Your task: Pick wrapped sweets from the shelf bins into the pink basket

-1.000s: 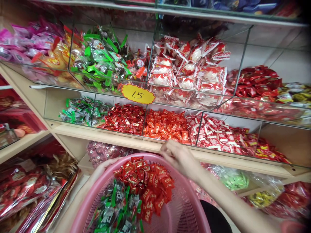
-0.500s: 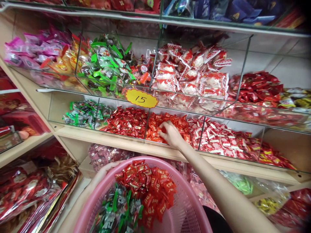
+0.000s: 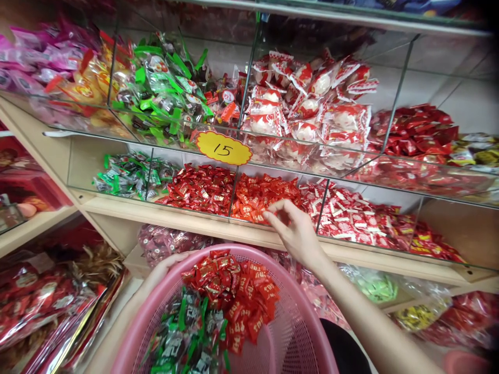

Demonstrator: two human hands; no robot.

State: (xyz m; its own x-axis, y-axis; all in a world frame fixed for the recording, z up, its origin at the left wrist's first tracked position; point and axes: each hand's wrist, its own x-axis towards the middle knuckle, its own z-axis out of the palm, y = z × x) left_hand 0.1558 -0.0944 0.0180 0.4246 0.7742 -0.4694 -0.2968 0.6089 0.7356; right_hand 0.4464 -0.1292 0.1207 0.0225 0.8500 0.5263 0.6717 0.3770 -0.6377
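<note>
My left hand (image 3: 171, 263) grips the far left rim of a pink plastic basket (image 3: 307, 322), its fingers partly hidden beyond the rim. Inside the basket lie green-and-clear wrapped candies (image 3: 183, 337), dark red candies (image 3: 212, 275) and orange-red candies (image 3: 249, 306). My right hand (image 3: 294, 228) is raised in front of the lower shelf bin of orange-red candies (image 3: 257, 192). Its thumb and fingers are curled together in a pinch; what lies between them, if anything, I cannot make out.
Glass dividers split the shelves into bins of red candies (image 3: 198, 189), red-and-white candies (image 3: 351, 213) and small green candies (image 3: 132, 176). A yellow price tag (image 3: 224, 148) reads 15. Above are large red-and-white packets (image 3: 304, 114). Bagged goods (image 3: 171, 241) lie below the wooden ledge (image 3: 117, 210).
My right hand has drawn back out of the orange-red candy bin, towards me and slightly right. My left hand stays on the basket rim. The view has shifted a little.
</note>
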